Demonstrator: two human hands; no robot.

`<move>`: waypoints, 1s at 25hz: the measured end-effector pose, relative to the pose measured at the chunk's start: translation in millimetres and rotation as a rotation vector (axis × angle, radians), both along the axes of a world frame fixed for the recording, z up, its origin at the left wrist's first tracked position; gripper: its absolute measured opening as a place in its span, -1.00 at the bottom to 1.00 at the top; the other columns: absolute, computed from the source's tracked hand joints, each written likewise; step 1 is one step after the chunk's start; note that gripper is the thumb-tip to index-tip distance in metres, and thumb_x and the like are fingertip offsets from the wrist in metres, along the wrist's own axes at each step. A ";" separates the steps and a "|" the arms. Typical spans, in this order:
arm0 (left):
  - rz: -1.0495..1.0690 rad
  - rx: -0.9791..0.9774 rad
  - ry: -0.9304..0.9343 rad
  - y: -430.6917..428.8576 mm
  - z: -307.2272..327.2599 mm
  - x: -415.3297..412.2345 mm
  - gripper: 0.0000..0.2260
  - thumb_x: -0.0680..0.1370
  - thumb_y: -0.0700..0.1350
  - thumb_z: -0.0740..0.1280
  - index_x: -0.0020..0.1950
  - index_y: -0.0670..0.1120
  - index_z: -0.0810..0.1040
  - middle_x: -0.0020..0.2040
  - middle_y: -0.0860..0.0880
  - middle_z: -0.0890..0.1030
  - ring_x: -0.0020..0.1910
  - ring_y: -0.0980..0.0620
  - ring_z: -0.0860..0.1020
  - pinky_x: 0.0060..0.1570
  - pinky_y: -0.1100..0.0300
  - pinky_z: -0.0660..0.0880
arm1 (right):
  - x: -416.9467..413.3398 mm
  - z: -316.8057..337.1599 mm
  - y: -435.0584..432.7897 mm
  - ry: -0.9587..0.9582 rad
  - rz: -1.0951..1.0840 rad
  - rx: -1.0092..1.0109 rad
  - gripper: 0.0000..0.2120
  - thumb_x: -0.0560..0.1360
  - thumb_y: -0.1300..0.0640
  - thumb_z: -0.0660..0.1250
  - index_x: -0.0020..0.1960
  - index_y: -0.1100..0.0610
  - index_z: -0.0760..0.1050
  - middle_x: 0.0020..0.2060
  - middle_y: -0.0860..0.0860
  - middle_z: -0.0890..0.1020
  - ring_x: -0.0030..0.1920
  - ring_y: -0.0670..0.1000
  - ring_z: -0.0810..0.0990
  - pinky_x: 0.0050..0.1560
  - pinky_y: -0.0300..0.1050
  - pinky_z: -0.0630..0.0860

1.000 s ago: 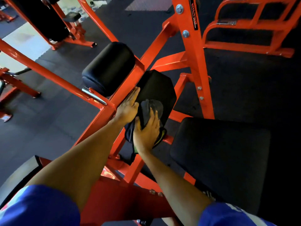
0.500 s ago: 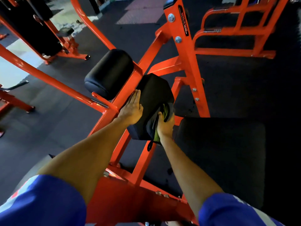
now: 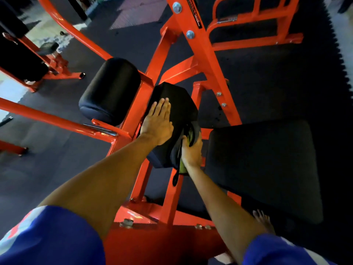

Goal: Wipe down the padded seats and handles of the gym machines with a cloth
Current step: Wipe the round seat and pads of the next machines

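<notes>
While the left hand [image 3: 156, 127] lies flat on the pad [image 3: 177, 104], the right hand [image 3: 192, 153] apparently grips the cloth [image 3: 190, 135].

Small pad [image 3: 177, 104] at centre on machine frame [image 3: 206, 60], roller pad [image 3: 110, 90] just left of it, wide seat [image 3: 267, 165] right of it and nearer. Left grip [image 3: 157, 125] flat on small pad; right grip [image 3: 192, 152] curled round cloth [image 3: 190, 135] against that pad's right edge. Behind, across the floor [image 3: 267, 83], another frame [image 3: 257, 43].
</notes>
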State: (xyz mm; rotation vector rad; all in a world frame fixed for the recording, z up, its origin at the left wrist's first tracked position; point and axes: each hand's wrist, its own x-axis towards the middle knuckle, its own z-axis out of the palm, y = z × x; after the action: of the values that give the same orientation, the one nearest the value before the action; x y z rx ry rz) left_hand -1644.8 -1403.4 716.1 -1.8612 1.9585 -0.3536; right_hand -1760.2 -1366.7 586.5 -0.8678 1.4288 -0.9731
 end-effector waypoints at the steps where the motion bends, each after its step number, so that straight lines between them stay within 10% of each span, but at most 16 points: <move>1: 0.003 -0.002 -0.014 0.4 -0.8 -1.3 -0.35 0.69 0.03 0.02 0.64 -0.28 -0.13 0.66 -0.22 -0.13 0.65 -0.14 -0.15 0.61 -0.05 -0.20 | 0.1 3.7 -11.0 -0.019 -0.007 0.055 -0.30 0.56 -0.16 0.33 0.63 -0.09 0.19 0.52 0.07 0.39 0.49 0.22 0.41 0.46 0.21 0.38; 7: -0.001 -0.022 -0.073 0.9 -3.4 -1.8 -0.35 0.69 0.05 -0.02 0.63 -0.28 -0.18 0.66 -0.22 -0.16 0.65 -0.15 -0.18 0.61 -0.07 -0.19 | 10.6 26.0 22.6 0.311 0.131 -0.233 -0.29 0.62 -0.28 0.24 0.66 -0.11 0.07 0.66 -0.04 0.14 0.62 0.11 0.18 0.50 0.18 0.28; 15: 0.002 -0.067 -0.040 3.6 -7.0 -2.9 -0.36 0.69 0.04 0.02 0.64 -0.25 -0.12 0.67 -0.21 -0.11 0.65 -0.15 -0.14 0.62 -0.09 -0.11 | -8.6 -15.5 -68.4 -0.232 -0.002 0.215 -0.46 0.69 -0.05 0.27 0.61 0.09 0.28 0.46 0.21 0.47 0.48 0.28 0.42 0.46 0.04 0.36; 20: 0.008 -0.072 -0.065 2.3 -5.9 -4.1 -0.38 0.69 0.04 -0.03 0.63 -0.26 -0.17 0.66 -0.21 -0.13 0.65 -0.15 -0.16 0.62 -0.08 -0.14 | 8.0 27.8 -8.0 0.337 0.114 -0.028 -0.28 0.62 -0.26 0.25 0.66 -0.04 0.10 0.60 0.13 0.28 0.48 0.31 0.39 0.40 0.25 0.40; 25: 0.004 -0.078 -0.077 1.3 -8.6 -3.8 -0.38 0.69 0.04 -0.04 0.63 -0.26 -0.17 0.66 -0.22 -0.13 0.65 -0.15 -0.16 0.62 -0.09 -0.13 | 9.1 10.7 -33.7 0.309 0.133 -0.179 -0.38 0.66 -0.16 0.23 0.66 -0.09 0.12 0.63 0.06 0.22 0.54 0.25 0.33 0.42 0.22 0.39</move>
State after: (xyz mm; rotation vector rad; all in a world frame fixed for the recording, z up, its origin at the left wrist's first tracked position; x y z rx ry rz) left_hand -1648.6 -1402.1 707.6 -1.8707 1.9147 -0.4994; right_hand -1751.1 -1400.4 597.2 -1.2739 1.5348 -0.9029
